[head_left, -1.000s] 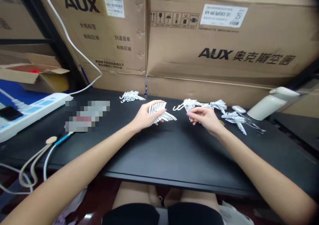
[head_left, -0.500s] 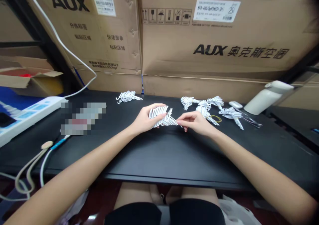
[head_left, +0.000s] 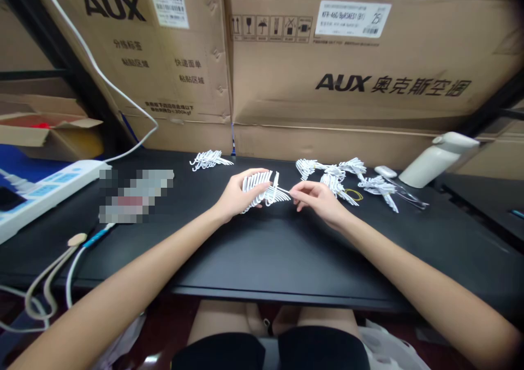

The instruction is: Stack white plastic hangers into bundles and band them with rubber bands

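A bundle of thin white hook-like pieces (head_left: pixel 257 183) is held in my left hand (head_left: pixel 240 196), its thumb across the top and its fingers wrapped behind. My right hand (head_left: pixel 314 197) pinches the tip of one white piece that sticks out at the bundle's right side. On the black table behind my left hand lies a small pile of similar white pieces (head_left: pixel 209 160). Several more bundles (head_left: pixel 335 176) lie behind and to the right of my right hand, with a yellow band (head_left: pixel 353 195) beside them.
Large cardboard boxes (head_left: pixel 278 102) stand along the back of the black table (head_left: pixel 254 255). A white bottle (head_left: pixel 429 162) leans at the right, near a small white case (head_left: pixel 385 171) and glasses (head_left: pixel 413 200). At the left are a power strip (head_left: pixel 53 187), a blurred-out object (head_left: pixel 139 195) and cables.
One white piece now sticks out farther from the bundle, its end in my right fingers. The bundle has tilted and shifted slightly left, and my right fingers have risen a little.
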